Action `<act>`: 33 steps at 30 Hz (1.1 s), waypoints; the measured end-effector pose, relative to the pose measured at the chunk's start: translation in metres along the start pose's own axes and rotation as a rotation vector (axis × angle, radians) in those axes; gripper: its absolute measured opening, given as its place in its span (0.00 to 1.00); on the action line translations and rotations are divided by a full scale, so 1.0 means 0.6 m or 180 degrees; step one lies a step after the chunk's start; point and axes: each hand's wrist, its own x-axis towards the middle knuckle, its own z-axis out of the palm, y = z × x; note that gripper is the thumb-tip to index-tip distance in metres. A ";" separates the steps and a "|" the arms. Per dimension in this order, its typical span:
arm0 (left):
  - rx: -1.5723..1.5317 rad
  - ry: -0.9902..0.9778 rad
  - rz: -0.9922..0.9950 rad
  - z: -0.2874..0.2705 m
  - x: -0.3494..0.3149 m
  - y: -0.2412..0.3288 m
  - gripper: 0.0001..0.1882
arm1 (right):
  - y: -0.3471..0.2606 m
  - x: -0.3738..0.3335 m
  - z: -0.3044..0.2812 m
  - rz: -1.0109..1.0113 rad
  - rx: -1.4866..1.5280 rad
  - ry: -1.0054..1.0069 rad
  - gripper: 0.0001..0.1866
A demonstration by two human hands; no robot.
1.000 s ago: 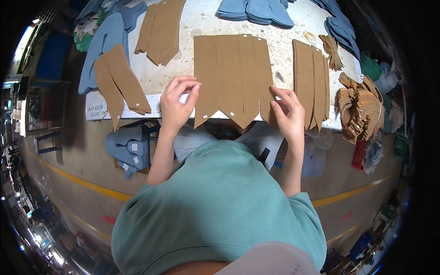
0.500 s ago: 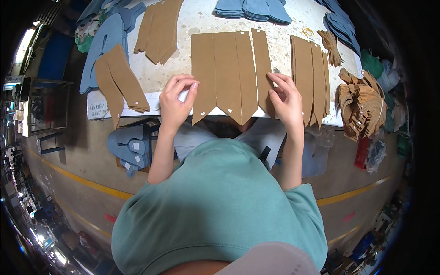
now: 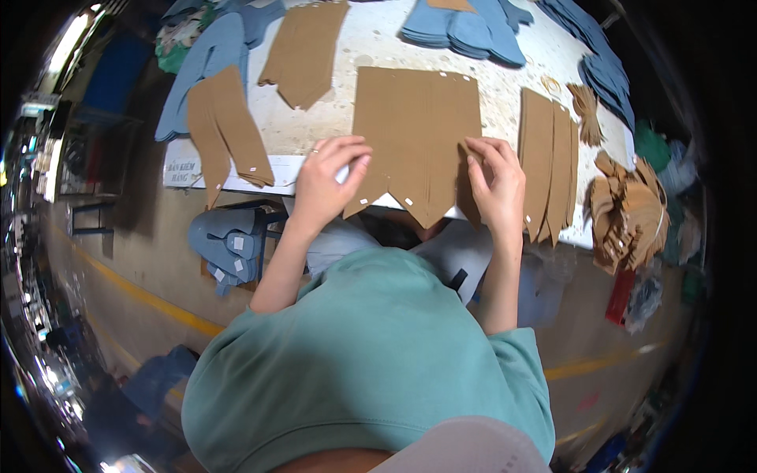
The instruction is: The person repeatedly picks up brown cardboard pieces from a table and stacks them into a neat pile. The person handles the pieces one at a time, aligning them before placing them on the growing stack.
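Observation:
Several flat brown pieces with pointed lower ends and small white stickers [image 3: 414, 142] lie edge to edge at the front of the white table, forming one broad panel. At the panel's left edge rests my left hand [image 3: 333, 180], fingertips touching it, thumb held apart from the curved fingers. My right hand [image 3: 498, 185] touches the panel's right edge in much the same way, its thumb apart too. Neither hand grasps anything. The pieces' lower points hang slightly past the table edge. Just right of my right hand lie more brown strips [image 3: 544, 158], side by side.
Brown pieces [image 3: 229, 126] and another brown stack [image 3: 303, 51] lie to the left. Blue pieces [image 3: 461, 31] sit at the back, with more on both sides. A fanned brown bundle [image 3: 628, 209] is at the right edge. Blue pieces [image 3: 229, 240] rest below the table's left side.
The separate strip on the right now lies against the other brown pieces, and the gaps between them have narrowed. My hands stay at the panel's two sides. The whole view has shifted slightly.

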 end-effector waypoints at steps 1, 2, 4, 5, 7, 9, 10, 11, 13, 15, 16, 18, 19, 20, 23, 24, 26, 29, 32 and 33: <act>0.0005 -0.0136 0.0012 -0.007 0.003 0.004 0.08 | -0.004 0.005 0.006 -0.0175 -0.0015 -0.0041 0.13; -0.0074 -0.0242 -0.0012 -0.022 0.009 0.003 0.08 | -0.009 0.009 0.014 -0.0395 -0.0020 -0.0068 0.13; -0.0244 -0.0443 -0.0070 -0.057 0.028 -0.005 0.08 | -0.016 0.016 0.026 -0.0511 -0.0037 -0.0163 0.12; -0.0151 -0.0280 -0.0091 -0.079 0.042 -0.015 0.07 | -0.018 0.019 0.034 -0.0571 -0.0101 -0.0142 0.12; 0.0424 0.0227 0.0288 -0.127 0.086 -0.047 0.06 | -0.017 0.025 0.050 -0.0503 -0.0211 -0.0189 0.11; 0.0620 0.0444 -0.0102 -0.166 0.136 -0.085 0.05 | -0.014 0.026 0.061 -0.0636 -0.0209 -0.0045 0.12; 0.0750 0.0477 -0.0160 -0.178 0.159 -0.105 0.05 | -0.012 0.024 0.064 -0.0567 -0.0250 -0.0028 0.12; 0.0874 0.0506 -0.0214 -0.186 0.182 -0.125 0.05 | -0.009 0.022 0.064 -0.0563 -0.0178 -0.0047 0.12; 0.1140 0.0397 -0.0340 -0.188 0.216 -0.167 0.06 | -0.005 0.019 0.065 -0.0645 -0.0127 -0.0009 0.12; 0.1440 0.0089 -0.0570 -0.174 0.238 -0.205 0.10 | -0.004 0.017 0.064 -0.0627 -0.0118 -0.0004 0.12; 0.1432 0.0000 -0.0665 -0.165 0.245 -0.221 0.12 | -0.004 0.017 0.063 -0.0640 -0.0082 0.0002 0.12; 0.1460 -0.0288 -0.1072 -0.141 0.257 -0.247 0.17 | -0.005 0.017 0.062 -0.0623 -0.0055 -0.0014 0.12; 0.1447 -0.0312 -0.1245 -0.129 0.260 -0.257 0.17 | -0.005 0.018 0.062 -0.0609 -0.0029 -0.0024 0.12; 0.1489 -0.0280 -0.1273 -0.121 0.261 -0.266 0.19 | -0.005 0.019 0.061 -0.0616 0.0005 -0.0020 0.12; 0.1550 -0.0167 -0.1343 -0.102 0.262 -0.280 0.19 | -0.004 0.019 0.059 -0.0594 0.0090 -0.0061 0.12; 0.1464 -0.0139 -0.1368 -0.099 0.262 -0.281 0.18 | -0.003 0.019 0.059 -0.0612 0.0077 -0.0050 0.12; 0.1288 -0.0109 -0.1427 -0.098 0.262 -0.279 0.17 | -0.002 0.019 0.060 -0.0644 0.0055 -0.0034 0.12; 0.1126 0.0239 -0.1310 -0.102 0.265 -0.256 0.13 | -0.004 0.020 0.059 -0.0616 0.0071 -0.0041 0.12; 0.0110 0.0386 -0.1037 -0.125 0.267 -0.203 0.11 | -0.015 0.023 0.052 -0.0410 0.0068 -0.0111 0.12; -0.0083 0.0118 -0.1051 -0.135 0.264 -0.177 0.07 | -0.022 0.024 0.048 -0.0358 0.0482 -0.0077 0.12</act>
